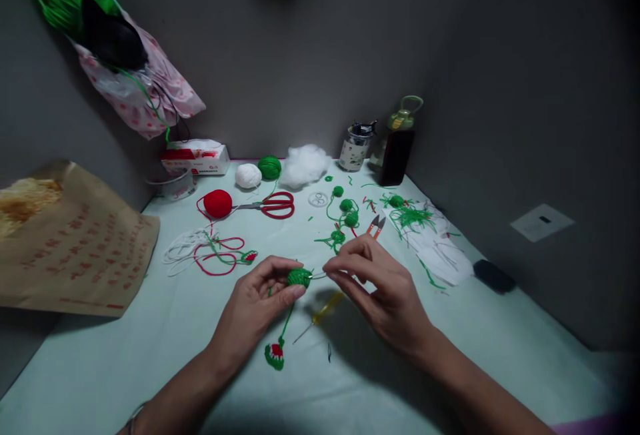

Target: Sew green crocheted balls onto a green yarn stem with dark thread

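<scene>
My left hand [260, 298] pinches a small green crocheted ball [299, 278] between thumb and fingers. A green strand hangs from it to a green, white and red crocheted piece [275, 355] on the table. My right hand [377, 281] is closed, thumb and forefinger pinching a thin, shiny needle [318, 276] whose far end meets the ball's right side. Its exact shape is too small to make out. Below the hands lies a crochet hook with a yellow handle [327, 308], partly covered by my right hand. A small dark object [329, 353] lies nearby.
Behind my hands are red-handled scissors [279, 205], a red yarn ball [218, 203], white stuffing [305, 167] and several green crocheted balls [347, 205]. Thread snips [376, 225] lie beyond my right hand. A paper bag [85, 248] stands left; a bottle [399, 148] stands back right.
</scene>
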Motion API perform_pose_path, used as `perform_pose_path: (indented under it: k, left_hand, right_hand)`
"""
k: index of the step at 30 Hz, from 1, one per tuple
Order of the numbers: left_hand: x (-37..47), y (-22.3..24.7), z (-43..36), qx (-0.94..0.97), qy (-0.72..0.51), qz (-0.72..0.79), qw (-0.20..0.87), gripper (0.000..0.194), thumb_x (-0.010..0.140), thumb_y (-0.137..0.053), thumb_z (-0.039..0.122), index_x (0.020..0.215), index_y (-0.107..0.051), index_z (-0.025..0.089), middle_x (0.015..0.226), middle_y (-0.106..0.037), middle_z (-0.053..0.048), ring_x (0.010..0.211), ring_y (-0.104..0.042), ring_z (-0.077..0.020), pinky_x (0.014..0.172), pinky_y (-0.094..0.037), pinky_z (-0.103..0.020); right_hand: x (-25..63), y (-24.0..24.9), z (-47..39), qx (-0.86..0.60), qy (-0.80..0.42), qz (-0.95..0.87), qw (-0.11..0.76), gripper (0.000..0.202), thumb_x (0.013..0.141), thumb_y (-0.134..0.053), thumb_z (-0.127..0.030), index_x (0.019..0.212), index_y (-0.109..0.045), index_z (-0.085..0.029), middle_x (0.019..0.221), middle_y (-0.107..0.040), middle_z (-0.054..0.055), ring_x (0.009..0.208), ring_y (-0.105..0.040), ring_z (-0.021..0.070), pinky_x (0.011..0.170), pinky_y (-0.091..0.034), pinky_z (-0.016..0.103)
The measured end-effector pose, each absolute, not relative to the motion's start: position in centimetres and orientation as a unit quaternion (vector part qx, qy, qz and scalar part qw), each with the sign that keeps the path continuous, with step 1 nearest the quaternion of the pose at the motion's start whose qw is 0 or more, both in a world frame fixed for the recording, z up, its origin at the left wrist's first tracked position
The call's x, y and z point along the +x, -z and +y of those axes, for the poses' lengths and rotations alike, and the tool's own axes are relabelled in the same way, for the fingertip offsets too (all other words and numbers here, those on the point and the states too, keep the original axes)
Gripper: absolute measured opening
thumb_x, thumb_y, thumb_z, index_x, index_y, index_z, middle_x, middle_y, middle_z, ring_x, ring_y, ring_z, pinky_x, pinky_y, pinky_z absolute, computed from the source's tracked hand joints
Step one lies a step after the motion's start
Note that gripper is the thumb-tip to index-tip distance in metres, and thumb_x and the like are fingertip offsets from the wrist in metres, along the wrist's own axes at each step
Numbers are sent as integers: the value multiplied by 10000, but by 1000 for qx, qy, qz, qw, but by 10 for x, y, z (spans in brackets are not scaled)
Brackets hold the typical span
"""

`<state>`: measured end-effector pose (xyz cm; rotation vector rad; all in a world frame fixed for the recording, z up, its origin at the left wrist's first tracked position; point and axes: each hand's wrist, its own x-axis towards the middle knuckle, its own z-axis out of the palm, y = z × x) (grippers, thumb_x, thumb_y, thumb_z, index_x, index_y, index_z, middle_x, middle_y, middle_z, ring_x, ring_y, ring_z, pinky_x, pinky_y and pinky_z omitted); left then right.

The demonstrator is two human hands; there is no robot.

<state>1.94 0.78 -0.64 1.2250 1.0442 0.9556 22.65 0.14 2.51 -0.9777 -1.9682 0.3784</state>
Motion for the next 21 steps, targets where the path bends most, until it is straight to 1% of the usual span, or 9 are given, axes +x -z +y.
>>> perform_pose_path:
  k: [3,6,13,17,21]
  left_hand:
    - [19,6,8,525,-416,449,592,245,798,-755,308,1017,-675,234,849,-622,25,795,-540,-119,742,-426,-235]
    - [19,7,9,525,-421,453,585,254,789,-764,308,1017,-677,236,836,-611,28,786,-530,-116,729,-422,-229]
    - [20,4,9,517,-431,452,585,240,777,-765,277,996,-680,225,849,-644,17,778,-564,-119,716,-448,-231]
    - [20,5,9,521,-432,451,583,233,771,-765,260,988,-684,231,862,-668,12,801,-609,-136,743,-477,-251]
    - [20,9,9,557,-445,464,525,217,758,-767,231,963,-697,244,929,-676,3,894,-623,-163,823,-477,-281]
  right_hand:
    - [225,-21,2,-380,-74,-822,417,138,917,-580,-71,987,-681,-134,793,-549,48,738,-517,147,643,-433,279]
    - [222,-21,-1,-370,-39,-839,397,125,919,-565,-67,943,-679,-112,766,-541,54,711,-501,150,620,-419,280]
    - [222,-22,-4,-371,-34,-849,374,129,930,-538,-70,933,-658,-118,782,-538,57,724,-482,153,634,-405,280]
    - [223,-22,-5,-372,-19,-855,361,142,929,-523,-60,922,-654,-114,768,-522,53,713,-455,154,626,-378,281]
    - [220,-20,-8,-377,-12,-868,322,179,920,-492,-38,883,-653,-108,768,-514,58,705,-421,161,625,-352,295]
